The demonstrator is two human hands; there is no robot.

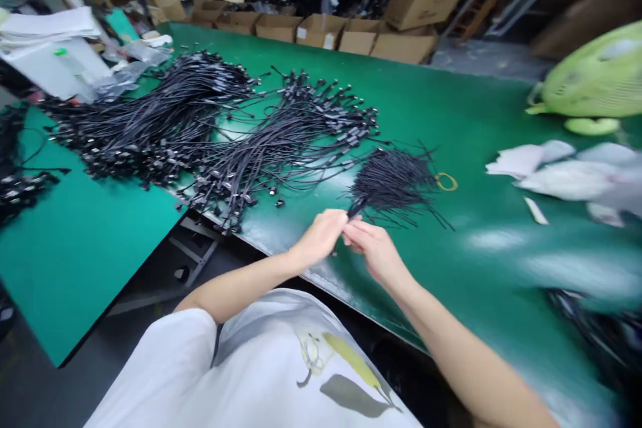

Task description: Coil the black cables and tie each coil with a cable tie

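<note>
My left hand (pixel 325 233) and my right hand (pixel 372 245) meet at the table's near edge, fingers closed together. Between them a folded black cable (pixel 356 206) sticks out past the fingertips; the rest of it is hidden by the hands. Just beyond lies a loose heap of thin black ties (pixel 394 177). A yellow rubber band (pixel 446 181) rests at the heap's right side. To the left, a spread of black cables (pixel 281 140) with connectors at both ends lies across the table.
A larger pile of black cables (pixel 165 107) covers the green table (pixel 466 120) further left. Crumpled white plastic (pixel 572 170) and a green basket (pixel 596 73) are at the right. Open cardboard boxes (pixel 321 30) line the far edge. A gap separates a second green surface (pixel 75 247).
</note>
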